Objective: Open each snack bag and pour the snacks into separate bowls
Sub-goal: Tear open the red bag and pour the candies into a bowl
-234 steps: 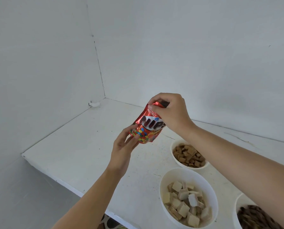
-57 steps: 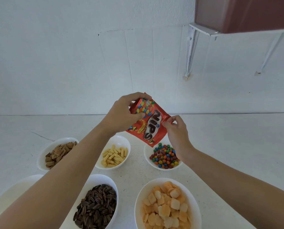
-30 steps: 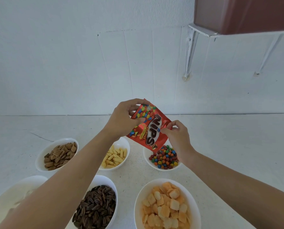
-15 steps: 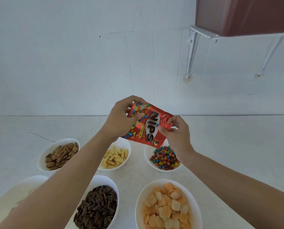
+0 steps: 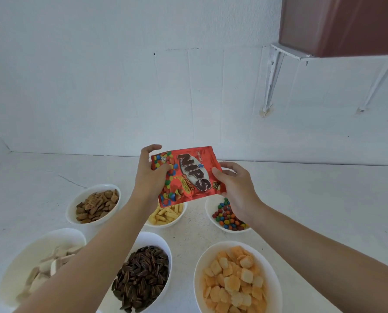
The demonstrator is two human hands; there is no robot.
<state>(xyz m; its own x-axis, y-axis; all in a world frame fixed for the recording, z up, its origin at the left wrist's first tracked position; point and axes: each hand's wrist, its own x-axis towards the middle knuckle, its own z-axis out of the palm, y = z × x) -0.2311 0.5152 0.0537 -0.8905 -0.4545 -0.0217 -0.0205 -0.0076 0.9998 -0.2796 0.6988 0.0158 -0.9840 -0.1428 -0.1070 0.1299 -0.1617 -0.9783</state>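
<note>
1. A person stands at a white table (image 5: pixel 312 199) and holds a red Nips Peanut bag (image 5: pixel 188 175) in the air above it with both hands.
2. The left hand (image 5: pixel 149 177) grips the left end of the bag, with the thumb on the printed front and the other fingers curled behind.
3. The right hand (image 5: pixel 236 188) pinches the right end, with the thumb on the front and the fingers behind.
4. The bag lies sideways and a little tilted, with the printed side toward the person. Whether it is torn open, I cannot tell.
5. Below the right hand stands the candy bowl (image 5: pixel 210 210), with coloured round candies in it.
6. Just left of it is the bowl of yellow sticks (image 5: pixel 165 225), partly hidden behind the bag.
7. Further left is the bowl of brown squares (image 5: pixel 72 208).
8. In the nearer row stand three more:
   - the bowl of pale wafers (image 5: pixel 41 242) on the left
   - the sunflower seed bowl (image 5: pixel 153 239) in the middle
   - the bowl of orange crackers (image 5: pixel 202 260) on the right
9. High on the wall at the right is a red-brown cabinet (image 5: pixel 346 23) on white brackets (image 5: pixel 271 82).
</note>
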